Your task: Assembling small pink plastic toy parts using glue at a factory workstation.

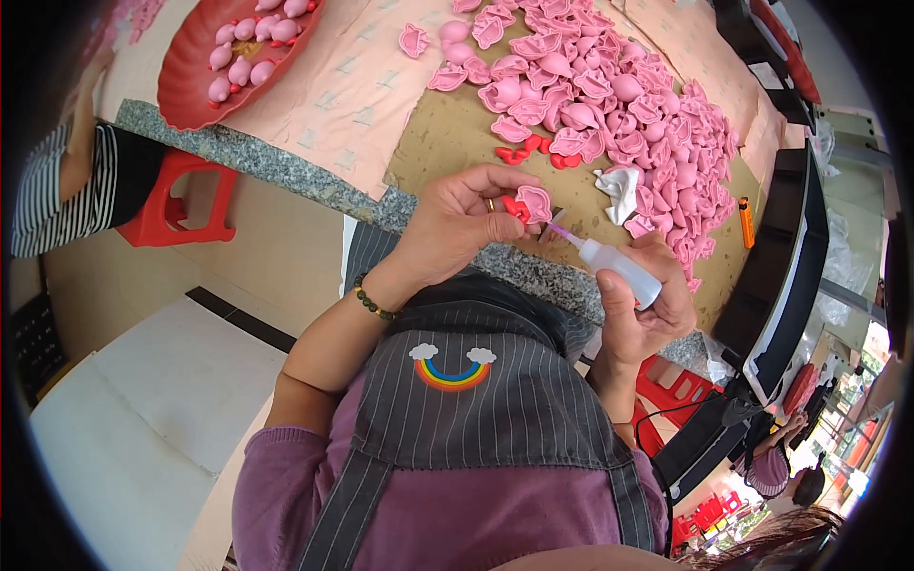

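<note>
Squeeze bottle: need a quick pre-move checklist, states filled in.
1. Squeeze bottle gripped: ok, in the right hand.
2. Parts in hand: ok, the left hand holds a pink shell and a red piece together.
3. Purple nozzle aimed at parts: ok, it points toward them; contact, cannot tell.
4. A hand free: not ok, both hands are occupied.
5. Loose red pieces at hand: ok, on the table beside the pink pile.
6. Enough liquid in bottle: cannot tell, the level isn't readable.
</note>
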Tool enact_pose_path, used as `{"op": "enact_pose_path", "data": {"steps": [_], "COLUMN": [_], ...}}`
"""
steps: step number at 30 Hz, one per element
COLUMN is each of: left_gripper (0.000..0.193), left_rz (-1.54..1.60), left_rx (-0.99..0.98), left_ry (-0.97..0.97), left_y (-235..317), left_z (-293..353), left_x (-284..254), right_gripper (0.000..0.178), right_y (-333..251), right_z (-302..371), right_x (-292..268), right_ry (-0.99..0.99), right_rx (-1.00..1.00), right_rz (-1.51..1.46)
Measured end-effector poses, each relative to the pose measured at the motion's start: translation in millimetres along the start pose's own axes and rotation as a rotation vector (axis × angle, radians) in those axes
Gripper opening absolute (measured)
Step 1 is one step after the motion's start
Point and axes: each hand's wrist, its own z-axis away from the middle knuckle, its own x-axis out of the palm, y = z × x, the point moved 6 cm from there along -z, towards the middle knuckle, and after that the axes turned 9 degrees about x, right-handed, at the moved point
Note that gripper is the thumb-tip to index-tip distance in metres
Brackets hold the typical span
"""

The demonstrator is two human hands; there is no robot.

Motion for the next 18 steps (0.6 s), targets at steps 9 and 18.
{"op": "enact_pose_path", "data": {"steps": [9, 18], "left_gripper": [0.036, 0.035], "left_rz": [-0.044, -0.045], "left_rx": [-0.05, -0.066], "left_ry": [0.003, 0.011], "left_y": [-1.3, 1.3], "left_z": [1.2, 1.2], "left_x": [0.3, 5.1], "right_gripper": [0.024, 0.024], "right_y": [-3.2, -1.7], "right_z": [-3.1, -3.9], "right_x": [6.5, 8.6], "right_ry": [-0.03, -0.043], "right_rx": [-0.019, 0.018], "right_rz": [0.014, 0.023]}}
